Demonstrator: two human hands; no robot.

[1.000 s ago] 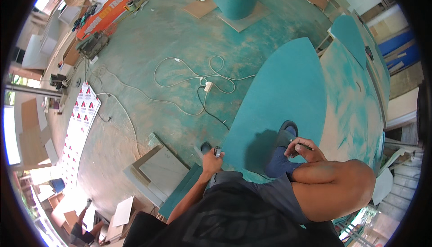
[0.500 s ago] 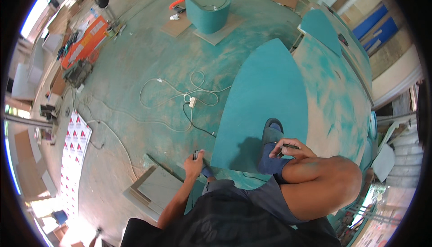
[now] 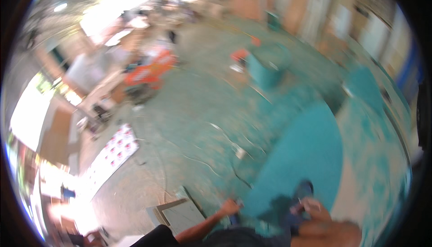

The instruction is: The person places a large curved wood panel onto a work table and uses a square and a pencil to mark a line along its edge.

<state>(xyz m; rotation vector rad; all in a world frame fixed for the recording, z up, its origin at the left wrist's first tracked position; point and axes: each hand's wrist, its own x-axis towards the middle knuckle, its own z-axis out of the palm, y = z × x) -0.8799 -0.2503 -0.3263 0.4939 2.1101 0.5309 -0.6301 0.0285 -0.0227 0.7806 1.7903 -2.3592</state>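
Observation:
The whole picture is smeared by motion. My left hand [image 3: 230,207] is closed around a small object beside the lower left edge of a large teal pointed panel [image 3: 301,157]. Blur hides what kind of object it is. Over my raised right leg, my right hand [image 3: 316,209] is curled in front of the shin, near my dark sandal [image 3: 304,187]. Its fingers are bent together; the thin dark pen-like stick seen there a moment ago is barely discernible. My sandalled foot rests on the teal panel.
A teal tub-shaped piece [image 3: 268,69] stands farther off. Cables and a white power strip [image 3: 240,152] lie on the floor. Flat boards [image 3: 182,215] are stacked by my left forearm. A red-patterned white sheet [image 3: 114,155] lies left. Another teal piece [image 3: 363,87] sits at right.
My view has swung up and to the left, so the scene sits lower and farther right. Both hands keep their curled shape, the left beside the panel and the right over the leg.

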